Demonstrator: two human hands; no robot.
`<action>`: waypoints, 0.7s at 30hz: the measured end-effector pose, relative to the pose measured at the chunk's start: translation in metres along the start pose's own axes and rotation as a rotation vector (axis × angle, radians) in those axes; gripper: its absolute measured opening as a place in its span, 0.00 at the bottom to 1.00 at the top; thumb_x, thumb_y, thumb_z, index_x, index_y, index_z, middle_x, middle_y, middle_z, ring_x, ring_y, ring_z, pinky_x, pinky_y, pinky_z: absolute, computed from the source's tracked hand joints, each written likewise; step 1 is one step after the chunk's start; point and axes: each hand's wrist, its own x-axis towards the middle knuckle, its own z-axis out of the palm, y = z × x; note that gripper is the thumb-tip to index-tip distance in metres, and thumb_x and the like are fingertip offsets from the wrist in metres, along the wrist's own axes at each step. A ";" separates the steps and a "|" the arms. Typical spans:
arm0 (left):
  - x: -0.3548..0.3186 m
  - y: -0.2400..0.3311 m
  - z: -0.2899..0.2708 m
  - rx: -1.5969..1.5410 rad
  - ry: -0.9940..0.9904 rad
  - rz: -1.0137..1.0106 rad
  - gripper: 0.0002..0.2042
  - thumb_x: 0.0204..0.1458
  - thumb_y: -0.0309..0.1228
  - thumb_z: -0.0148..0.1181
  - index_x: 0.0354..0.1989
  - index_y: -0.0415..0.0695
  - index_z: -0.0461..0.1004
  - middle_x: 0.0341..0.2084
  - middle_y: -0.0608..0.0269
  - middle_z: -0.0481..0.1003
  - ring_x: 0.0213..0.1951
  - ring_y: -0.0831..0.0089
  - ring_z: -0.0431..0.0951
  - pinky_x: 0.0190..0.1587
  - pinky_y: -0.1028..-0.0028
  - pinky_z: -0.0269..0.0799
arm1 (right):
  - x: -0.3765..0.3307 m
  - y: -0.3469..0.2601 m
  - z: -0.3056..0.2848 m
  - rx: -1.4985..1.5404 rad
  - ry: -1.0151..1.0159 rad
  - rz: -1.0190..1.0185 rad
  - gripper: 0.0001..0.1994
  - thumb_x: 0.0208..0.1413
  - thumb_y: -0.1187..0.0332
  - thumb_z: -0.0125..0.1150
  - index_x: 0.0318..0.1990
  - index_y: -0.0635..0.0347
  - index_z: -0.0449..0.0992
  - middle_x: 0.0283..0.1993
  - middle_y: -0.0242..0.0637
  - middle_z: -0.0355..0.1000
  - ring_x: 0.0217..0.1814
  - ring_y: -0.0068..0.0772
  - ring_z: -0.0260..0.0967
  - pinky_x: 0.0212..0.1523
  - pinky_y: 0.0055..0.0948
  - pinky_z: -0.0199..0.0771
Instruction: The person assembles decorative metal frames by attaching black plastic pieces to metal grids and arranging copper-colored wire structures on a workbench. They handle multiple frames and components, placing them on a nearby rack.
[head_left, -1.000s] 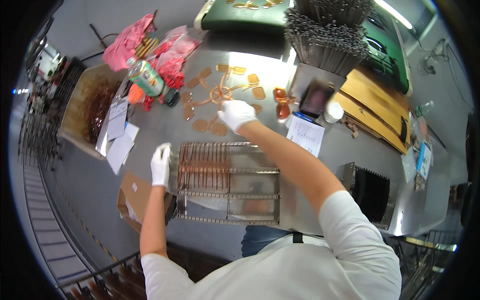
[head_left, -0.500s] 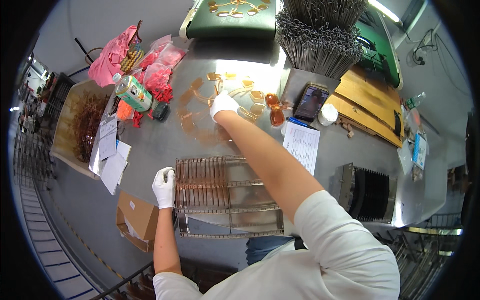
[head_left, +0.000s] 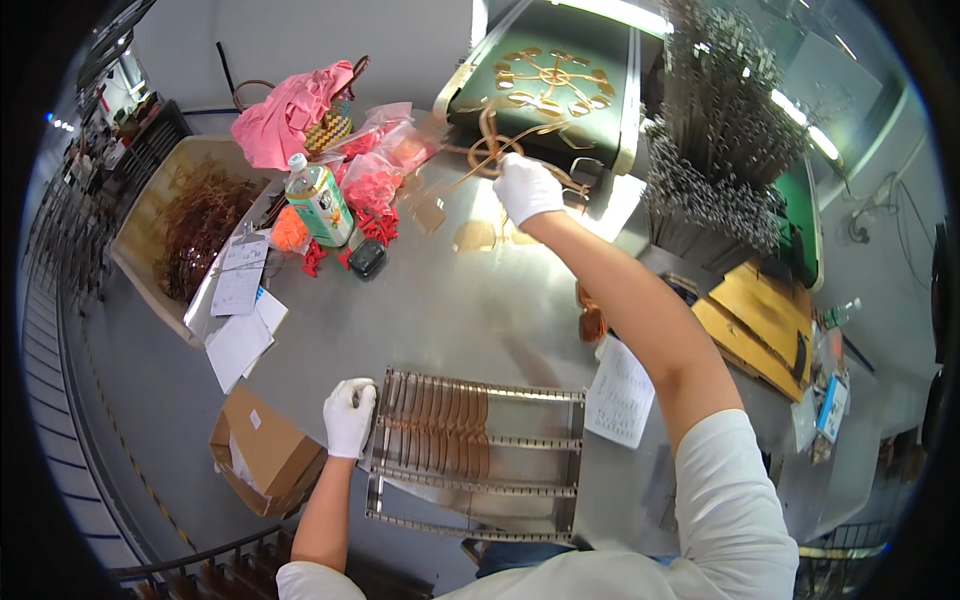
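My right hand (head_left: 529,190), in a white glove, reaches to the far side of the metal table. Its fingers close on an amber lens sprue (head_left: 487,150), a ring with arms and lenses branching from it, blurred by motion. The sprue hangs above the table just before the green conveyor belt (head_left: 600,130). Another amber sprue (head_left: 552,76) lies flat on that belt. My left hand (head_left: 350,418), gloved too, is curled beside the left end of a wire rack (head_left: 530,465); what its fingers hold, if anything, is hidden. Brownish lenses (head_left: 440,425) stand in a row in the rack's left half.
Left are a bottle (head_left: 321,203), red plastic pieces (head_left: 372,195), a black case (head_left: 368,259) and a bin of brown sprues (head_left: 200,235). A bundle of metal rods (head_left: 715,180) stands at the right back. A paper sheet (head_left: 618,395) lies right of the rack.
My right hand has lifted the amber sprue off the table and carried it away toward the belt. The view has shifted; my left hand stays by the rack.
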 end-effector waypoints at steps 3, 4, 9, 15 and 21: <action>0.001 0.011 -0.004 0.041 -0.014 0.001 0.03 0.53 0.27 0.66 0.35 0.44 0.83 0.27 0.59 0.79 0.28 0.64 0.78 0.34 0.65 0.73 | 0.057 0.024 0.019 -0.010 0.071 0.167 0.12 0.64 0.65 0.52 0.48 0.59 0.77 0.42 0.57 0.81 0.47 0.60 0.80 0.49 0.53 0.79; 0.002 0.011 -0.004 0.046 -0.018 -0.006 0.03 0.53 0.27 0.66 0.35 0.44 0.83 0.27 0.59 0.79 0.28 0.64 0.78 0.34 0.65 0.73 | 0.071 0.032 0.023 -0.003 0.104 0.206 0.13 0.63 0.65 0.52 0.49 0.60 0.75 0.43 0.58 0.81 0.48 0.61 0.80 0.49 0.52 0.78; -0.002 0.010 -0.005 0.061 -0.004 0.000 0.03 0.53 0.23 0.65 0.34 0.43 0.83 0.25 0.61 0.78 0.24 0.70 0.76 0.30 0.69 0.72 | 0.125 0.055 0.035 0.005 0.231 0.306 0.12 0.62 0.66 0.53 0.47 0.62 0.76 0.46 0.58 0.80 0.49 0.60 0.79 0.51 0.50 0.78; 0.005 0.018 -0.005 0.031 -0.011 0.028 0.04 0.52 0.21 0.65 0.34 0.42 0.82 0.24 0.60 0.78 0.23 0.70 0.76 0.29 0.70 0.71 | 0.164 0.089 0.046 -0.109 0.249 0.366 0.13 0.64 0.65 0.52 0.49 0.61 0.76 0.45 0.56 0.81 0.49 0.59 0.81 0.49 0.51 0.80; 0.004 0.015 -0.003 0.049 -0.010 -0.015 0.04 0.49 0.22 0.67 0.33 0.43 0.82 0.24 0.60 0.78 0.23 0.66 0.77 0.29 0.67 0.72 | 0.189 0.102 0.049 -0.141 0.244 0.376 0.14 0.65 0.64 0.51 0.50 0.60 0.78 0.49 0.55 0.81 0.53 0.57 0.80 0.52 0.50 0.79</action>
